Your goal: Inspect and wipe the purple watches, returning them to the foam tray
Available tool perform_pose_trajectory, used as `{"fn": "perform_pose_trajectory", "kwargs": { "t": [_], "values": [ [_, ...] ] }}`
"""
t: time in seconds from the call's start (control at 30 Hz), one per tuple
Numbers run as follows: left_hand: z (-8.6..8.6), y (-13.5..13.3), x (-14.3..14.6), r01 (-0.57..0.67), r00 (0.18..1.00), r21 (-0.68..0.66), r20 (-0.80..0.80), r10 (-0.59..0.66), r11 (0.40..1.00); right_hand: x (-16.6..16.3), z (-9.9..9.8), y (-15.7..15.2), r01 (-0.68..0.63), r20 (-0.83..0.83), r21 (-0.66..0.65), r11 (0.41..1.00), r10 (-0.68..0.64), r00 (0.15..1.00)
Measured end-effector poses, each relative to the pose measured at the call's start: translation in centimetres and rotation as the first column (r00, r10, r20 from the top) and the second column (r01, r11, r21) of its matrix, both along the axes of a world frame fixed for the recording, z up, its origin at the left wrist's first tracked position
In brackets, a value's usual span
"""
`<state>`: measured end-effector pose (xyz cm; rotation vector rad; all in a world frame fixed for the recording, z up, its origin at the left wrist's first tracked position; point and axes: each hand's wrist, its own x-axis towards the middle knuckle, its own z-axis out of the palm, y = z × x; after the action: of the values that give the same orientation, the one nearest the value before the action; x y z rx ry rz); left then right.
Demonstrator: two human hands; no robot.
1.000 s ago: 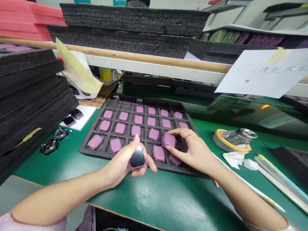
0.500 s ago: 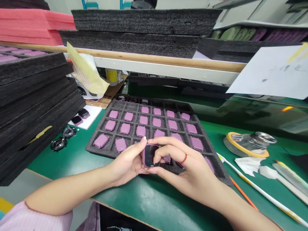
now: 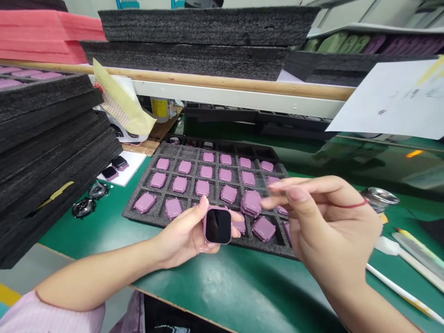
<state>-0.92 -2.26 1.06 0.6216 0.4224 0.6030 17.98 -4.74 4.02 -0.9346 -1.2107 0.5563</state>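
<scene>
My left hand [image 3: 187, 231] is closed around the sides of a purple smartwatch case [image 3: 206, 225], its black screen facing up toward me. My right hand [image 3: 326, 226] is off to the right, apart from the watch, its thumb pressed to the fingers in a pinch. A faint, see-through film [image 3: 257, 183] seems to stick out from those fingertips; it is blurred. Beneath and behind both hands lies a black foam tray [image 3: 138, 213] with purple watch cases [image 3: 202, 188] in many of its compartments. My right hand hides the tray's right side.
Tall stacked black foam trays [image 3: 45, 152] stand at left. Watch backs [image 3: 83, 207] and small watches [image 3: 110, 173] lie beside them. A shelf [image 3: 222, 95] bearing foam crosses behind. At right are a metal-topped bottle [image 3: 381, 196], a white brush [image 3: 386, 245] and a white stick [image 3: 398, 289].
My right hand has left the watch screen and moved right and up, fingers pinched. My left hand keeps the watch in nearly the same place, and the whole screen now shows.
</scene>
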Motion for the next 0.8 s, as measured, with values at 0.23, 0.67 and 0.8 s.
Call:
{"fn": "perform_pose_trajectory", "kwargs": {
  "t": [0.23,0.67,0.8],
  "values": [
    [0.0,-0.2,-0.1,0.020,1.000,0.027,0.021,-0.021,0.999,0.0,0.0,-0.6,-0.015,0.229,-0.015,1.000,0.018,0.973],
    [0.0,-0.2,0.1,0.017,0.999,0.008,0.038,-0.017,1.000,1.4,-0.2,-2.6,-0.326,0.753,0.114,0.939,0.133,0.645],
    [0.3,-0.2,-0.1,0.028,1.000,0.023,-0.013,-0.027,0.999,1.1,-1.3,-3.4,-0.323,0.712,0.006,0.946,0.223,0.666]
  ]
}}
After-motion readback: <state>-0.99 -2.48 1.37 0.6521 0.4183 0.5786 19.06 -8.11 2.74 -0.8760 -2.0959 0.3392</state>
